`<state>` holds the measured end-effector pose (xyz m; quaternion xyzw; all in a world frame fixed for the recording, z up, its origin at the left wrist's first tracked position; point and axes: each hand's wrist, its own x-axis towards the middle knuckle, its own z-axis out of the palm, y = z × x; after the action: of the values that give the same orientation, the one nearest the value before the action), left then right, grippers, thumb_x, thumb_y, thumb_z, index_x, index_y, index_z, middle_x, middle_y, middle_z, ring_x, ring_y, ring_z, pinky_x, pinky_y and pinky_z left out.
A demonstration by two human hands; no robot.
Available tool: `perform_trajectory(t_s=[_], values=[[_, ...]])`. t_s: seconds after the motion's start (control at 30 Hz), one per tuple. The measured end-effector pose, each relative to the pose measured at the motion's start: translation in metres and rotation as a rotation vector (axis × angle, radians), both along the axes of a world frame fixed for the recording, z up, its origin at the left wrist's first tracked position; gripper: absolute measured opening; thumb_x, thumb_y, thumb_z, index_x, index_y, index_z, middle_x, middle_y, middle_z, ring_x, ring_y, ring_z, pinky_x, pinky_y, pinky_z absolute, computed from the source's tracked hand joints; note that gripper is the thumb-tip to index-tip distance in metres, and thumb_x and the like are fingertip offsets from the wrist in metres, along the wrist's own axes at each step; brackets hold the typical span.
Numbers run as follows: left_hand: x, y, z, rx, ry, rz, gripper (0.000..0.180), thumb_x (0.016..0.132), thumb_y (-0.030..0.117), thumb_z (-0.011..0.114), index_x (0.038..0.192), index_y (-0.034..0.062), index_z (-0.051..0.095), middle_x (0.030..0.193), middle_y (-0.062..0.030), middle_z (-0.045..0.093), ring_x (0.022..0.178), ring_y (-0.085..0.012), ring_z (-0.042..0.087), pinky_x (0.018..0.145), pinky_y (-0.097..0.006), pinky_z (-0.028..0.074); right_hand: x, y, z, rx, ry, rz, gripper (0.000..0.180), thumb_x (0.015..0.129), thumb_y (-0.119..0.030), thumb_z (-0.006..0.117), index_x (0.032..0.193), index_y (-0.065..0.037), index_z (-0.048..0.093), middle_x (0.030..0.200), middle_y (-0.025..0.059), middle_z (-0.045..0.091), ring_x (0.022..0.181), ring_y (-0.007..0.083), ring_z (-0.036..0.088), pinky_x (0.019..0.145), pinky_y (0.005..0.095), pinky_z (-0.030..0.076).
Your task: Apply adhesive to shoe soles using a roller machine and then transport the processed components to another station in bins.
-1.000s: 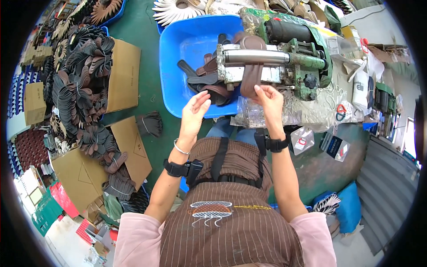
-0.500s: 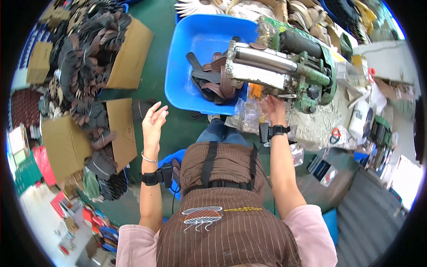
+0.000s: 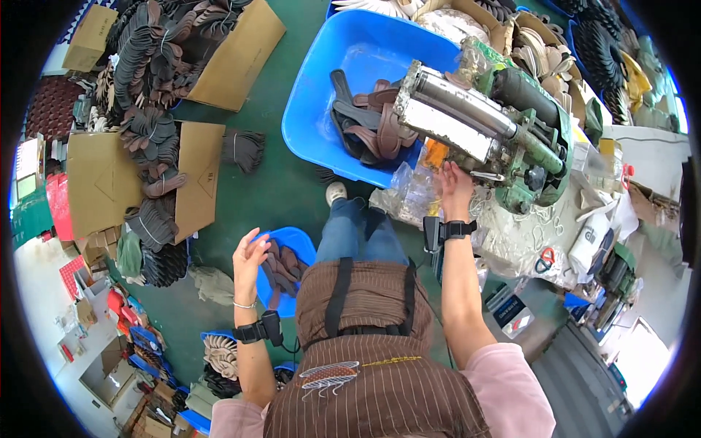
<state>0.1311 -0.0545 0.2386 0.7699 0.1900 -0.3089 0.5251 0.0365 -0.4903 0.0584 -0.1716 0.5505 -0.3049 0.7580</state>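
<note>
My left hand (image 3: 250, 259) hangs with its fingers loosely spread and nothing in them, at the left side of a small blue basin (image 3: 301, 239) that holds brown shoe-insole-shaped pieces (image 3: 283, 271). My right hand (image 3: 456, 184) is raised against the near edge of a green machine with metal rollers (image 3: 456, 109). Its fingers are partly stretched and apart, with no piece visible in them. Beyond the rollers is a large blue tub (image 3: 303, 117), with dark grey and brown pieces (image 3: 380, 124) of the same shape lying in a heap.
Cardboard boxes (image 3: 198, 175) with bundles of dark insole-shaped pieces (image 3: 152, 142) stand at the left. One dark bundle (image 3: 245, 150) lies on the green floor. On the worktop at right are scissors (image 3: 545, 260), a white bottle (image 3: 590, 241) and clear plastic bags (image 3: 416, 191).
The view has shifted, so the small basin shows more fully. My left hand is lower, away from the boxes and beside that basin. My right hand stays at the machine.
</note>
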Motion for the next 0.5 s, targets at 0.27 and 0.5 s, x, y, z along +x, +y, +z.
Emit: perform_trajectory(t_s=[0.27,0.5], values=[[0.092,0.038,-0.087,0.095,-0.072,-0.255,0.042,0.088,0.023,0.061,0.126,0.0085,0.051,0.114,-0.0080,0.062,0.093,-0.0127,0.059,0.075,-0.023,0.045,0.091,0.047,0.002,-1.178,0.986,0.834,0.029,0.083,-0.017,0.059,0.106,-0.001,0.059,0.102,0.0174,0.062,0.095,0.0302,0.058,0.085,0.0401,0.043],[0.230,0.011,-0.237,0.175,-0.212,-0.455,0.066,0.080,0.024,0.069,0.134,0.0039,0.038,0.125,-0.0264,0.049,0.110,-0.0306,0.054,0.090,-0.038,0.046,0.185,0.012,0.013,-1.273,0.797,0.509,0.049,0.088,-0.044,0.057,0.110,0.000,0.059,0.107,0.0135,0.062,0.100,0.0246,0.056,0.088,0.0384,0.042]])
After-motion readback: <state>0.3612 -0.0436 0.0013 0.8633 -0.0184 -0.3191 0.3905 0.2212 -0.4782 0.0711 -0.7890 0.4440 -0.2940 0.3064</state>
